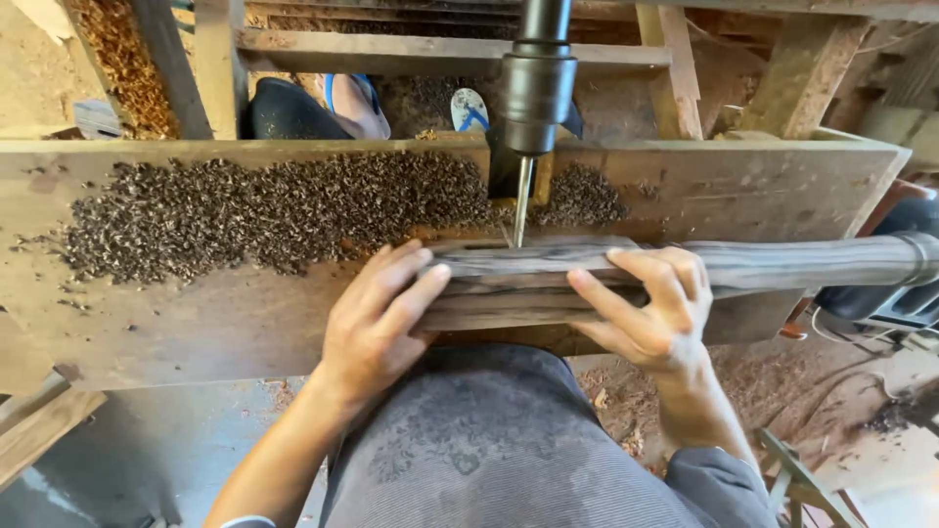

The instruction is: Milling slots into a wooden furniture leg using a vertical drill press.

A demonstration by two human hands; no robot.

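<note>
Both hands on a long dark wood workpiece (548, 279) lying lengthwise along the near edge of the bench (196, 323), w/ its right end a rounded shaft running off past the bench's right edge. Left hand (377, 328) lies over the piece's left end, fingers (411, 284) stretched nearly flat across the top, not curled round it; thumb side pressed to the near face. Right hand (655, 308) sits just right of centre, fingers (675, 274) bent over the top and far side, thumb along the near face, so it's closed round the piece. Btwn the two hands a narrow slot shows in the top of the wood. Drill bit (522, 200) comes down vertically from a dark chuck (536, 93) and its tip meets the workpiece at the far edge, by that slot. Heap of dark wood shavings (264, 210) spreads over the bench's far half, mostly left of the bit, smaller patch just right of it. Beyond the far edge, a blue-strapped sandal (469, 110) on the floor. Person's grey-clad lap (489, 450) is below the near edge.
</note>
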